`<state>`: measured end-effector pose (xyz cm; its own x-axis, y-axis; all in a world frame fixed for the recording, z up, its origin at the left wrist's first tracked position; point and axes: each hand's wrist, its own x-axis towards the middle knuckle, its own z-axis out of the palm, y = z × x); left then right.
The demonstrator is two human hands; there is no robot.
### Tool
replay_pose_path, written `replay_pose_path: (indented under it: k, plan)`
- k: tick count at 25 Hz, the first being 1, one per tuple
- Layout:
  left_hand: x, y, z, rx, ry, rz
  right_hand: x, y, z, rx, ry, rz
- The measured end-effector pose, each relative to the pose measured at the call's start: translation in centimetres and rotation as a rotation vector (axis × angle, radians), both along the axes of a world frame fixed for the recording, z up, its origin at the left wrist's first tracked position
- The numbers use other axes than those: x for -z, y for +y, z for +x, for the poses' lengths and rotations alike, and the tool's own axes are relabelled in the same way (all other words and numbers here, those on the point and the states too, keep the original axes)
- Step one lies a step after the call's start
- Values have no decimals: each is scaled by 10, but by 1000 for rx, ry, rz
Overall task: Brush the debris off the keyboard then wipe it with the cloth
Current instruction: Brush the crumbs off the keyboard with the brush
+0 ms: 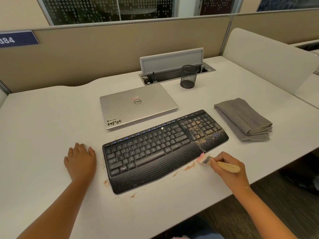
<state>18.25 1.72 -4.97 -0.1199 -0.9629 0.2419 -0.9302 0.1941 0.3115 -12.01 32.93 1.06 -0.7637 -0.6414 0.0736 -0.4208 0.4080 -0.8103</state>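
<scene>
A black keyboard (155, 149) lies slanted on the white desk. Tan debris (202, 131) covers its number pad and right palm rest, and smaller heaps lie on the desk along its front edge. My right hand (227, 167) grips a small brush (219, 163) by its wooden handle. The pink bristles touch the desk just off the keyboard's front right edge. My left hand (80, 160) rests flat on the desk, left of the keyboard and apart from it. A folded grey cloth (245, 118) sits to the right of the keyboard.
A closed silver laptop (136, 107) lies behind the keyboard. A black mesh pen cup (189, 76) stands by the open cable tray (172, 66) at the back. The desk's front edge (241, 186) runs close under my right hand.
</scene>
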Motion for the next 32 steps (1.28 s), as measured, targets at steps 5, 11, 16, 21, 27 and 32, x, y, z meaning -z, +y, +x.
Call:
replay_pose_path:
  k: [5, 11, 16, 21, 27, 32]
  plan:
    - [0, -1, 1, -4, 5, -4, -12, -21, -4, 29, -76, -106]
    - [1, -1, 0, -1, 19, -18, -13, -46, -9, 6, -112, -133]
    - [-1, 0, 1, -5, 25, 0, -8, -27, -13, 21, -45, -20]
    - [-2, 0, 2, -3, 44, 3, -25, -33, -15, 37, -60, -96]
    - [-3, -1, 3, 1, 58, 6, -43, -57, 16, -37, 2, -132]
    - [-2, -2, 4, -3, 51, 10, -35, -68, 39, -107, -34, -63]
